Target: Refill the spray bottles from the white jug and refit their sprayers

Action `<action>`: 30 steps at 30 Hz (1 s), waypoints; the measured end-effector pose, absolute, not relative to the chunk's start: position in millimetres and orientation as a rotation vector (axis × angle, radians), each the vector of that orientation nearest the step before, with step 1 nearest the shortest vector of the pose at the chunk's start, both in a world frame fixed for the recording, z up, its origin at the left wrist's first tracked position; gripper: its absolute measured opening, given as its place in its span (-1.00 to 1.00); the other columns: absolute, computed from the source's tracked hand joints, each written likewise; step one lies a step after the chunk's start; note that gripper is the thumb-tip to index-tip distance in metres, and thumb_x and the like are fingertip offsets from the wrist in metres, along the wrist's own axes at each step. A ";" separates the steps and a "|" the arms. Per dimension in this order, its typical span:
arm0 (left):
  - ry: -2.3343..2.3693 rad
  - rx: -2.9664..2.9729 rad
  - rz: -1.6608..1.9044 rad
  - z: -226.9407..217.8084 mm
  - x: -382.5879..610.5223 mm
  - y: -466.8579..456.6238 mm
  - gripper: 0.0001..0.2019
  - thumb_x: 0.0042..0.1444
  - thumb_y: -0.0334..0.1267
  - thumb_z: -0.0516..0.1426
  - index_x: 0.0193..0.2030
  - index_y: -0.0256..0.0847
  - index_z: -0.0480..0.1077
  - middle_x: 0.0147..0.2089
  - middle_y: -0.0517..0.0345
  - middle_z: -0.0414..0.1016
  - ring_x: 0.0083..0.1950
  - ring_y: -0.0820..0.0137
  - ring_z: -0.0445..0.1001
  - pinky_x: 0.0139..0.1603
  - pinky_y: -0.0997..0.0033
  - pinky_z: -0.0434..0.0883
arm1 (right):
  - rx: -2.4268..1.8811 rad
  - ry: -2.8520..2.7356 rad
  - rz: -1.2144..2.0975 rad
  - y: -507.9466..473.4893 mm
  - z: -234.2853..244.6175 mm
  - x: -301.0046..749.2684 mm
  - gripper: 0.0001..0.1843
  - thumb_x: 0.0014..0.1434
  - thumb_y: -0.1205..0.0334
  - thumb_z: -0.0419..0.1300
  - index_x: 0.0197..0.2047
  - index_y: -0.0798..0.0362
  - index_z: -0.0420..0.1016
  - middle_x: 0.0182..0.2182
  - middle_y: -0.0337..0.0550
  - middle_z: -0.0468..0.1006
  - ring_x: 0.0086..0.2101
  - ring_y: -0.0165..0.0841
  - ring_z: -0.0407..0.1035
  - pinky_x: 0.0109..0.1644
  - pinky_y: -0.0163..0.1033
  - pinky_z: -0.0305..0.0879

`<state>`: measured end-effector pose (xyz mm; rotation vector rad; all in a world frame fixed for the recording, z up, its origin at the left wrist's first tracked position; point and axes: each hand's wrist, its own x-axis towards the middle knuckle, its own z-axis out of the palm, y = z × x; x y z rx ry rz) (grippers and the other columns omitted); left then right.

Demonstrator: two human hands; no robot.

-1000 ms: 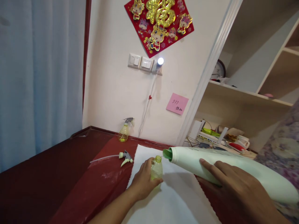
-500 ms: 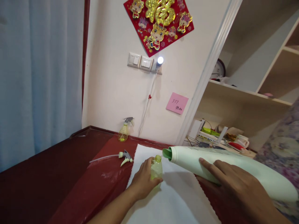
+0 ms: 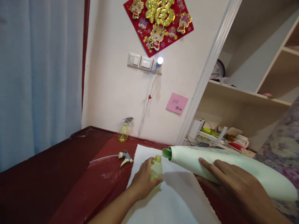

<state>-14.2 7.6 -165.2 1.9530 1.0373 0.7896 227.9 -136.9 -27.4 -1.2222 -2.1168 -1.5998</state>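
My left hand (image 3: 145, 179) is wrapped round a small translucent yellow-green spray bottle (image 3: 158, 168) with its top off, standing on a white sheet (image 3: 179, 199). My right hand (image 3: 235, 182) grips a large pale green detergent bottle (image 3: 190, 157), tipped nearly level. Its green spout (image 3: 166, 153) points left, close beside the small bottle's neck. A thin clear trickle seems to show between the spout and that neck. To the left, a grey spray trigger head (image 3: 126, 157) lies on the red cover with its long straw stretched out.
Another spray bottle (image 3: 123, 133), trigger fitted, stands by the wall. The red cover (image 3: 105, 177) lies over the dark table (image 3: 46, 165). At right are shelves (image 3: 252, 93) with a router (image 3: 205, 135) and clutter. A white cord (image 3: 147, 104) hangs from a lit plug.
Almost nothing has moved; both hands and both held bottles keep the same places.
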 end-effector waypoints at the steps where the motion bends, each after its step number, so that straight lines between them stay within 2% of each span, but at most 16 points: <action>1: 1.035 1.953 0.792 -165.2 -14.4 7.7 -0.20 0.02 -0.10 0.24 0.40 -0.19 0.12 0.44 -0.18 0.27 0.42 0.02 0.26 0.37 0.08 0.26 | -1.212 -2.118 -1.602 -137.2 -26.2 227.5 -0.61 0.54 0.14 -0.15 0.05 0.09 0.45 -0.48 -0.23 0.52 -0.57 -0.34 0.46 -0.48 -0.24 0.31; 17: 1.055 1.957 0.784 -167.9 -13.7 8.8 -0.19 0.03 -0.07 0.24 0.41 -0.18 0.12 0.48 -0.16 0.23 0.45 0.03 0.23 0.41 0.08 0.23 | -1.210 -2.153 -1.614 -136.2 -24.4 230.6 -0.61 0.54 0.11 -0.13 0.07 0.11 0.45 -0.45 -0.21 0.54 -0.56 -0.32 0.47 -0.47 -0.21 0.34; 21: 1.052 1.958 0.784 -166.4 -13.2 9.1 -0.18 0.02 -0.10 0.25 0.42 -0.24 0.11 0.48 -0.20 0.23 0.45 0.03 0.23 0.41 0.08 0.23 | -1.211 -2.141 -1.620 -137.2 -24.2 232.0 -0.61 0.54 0.14 -0.14 0.06 0.10 0.46 -0.45 -0.21 0.53 -0.56 -0.33 0.46 -0.46 -0.23 0.31; 30: 1.044 1.952 0.799 -166.9 -13.3 9.5 -0.19 0.02 -0.12 0.25 0.41 -0.21 0.12 0.48 -0.20 0.24 0.45 0.02 0.24 0.41 0.08 0.22 | -1.239 -2.118 -1.594 -135.9 -30.5 236.6 -0.63 0.54 0.12 -0.10 0.08 0.08 0.47 -0.43 -0.20 0.52 -0.54 -0.31 0.44 -0.42 -0.20 0.24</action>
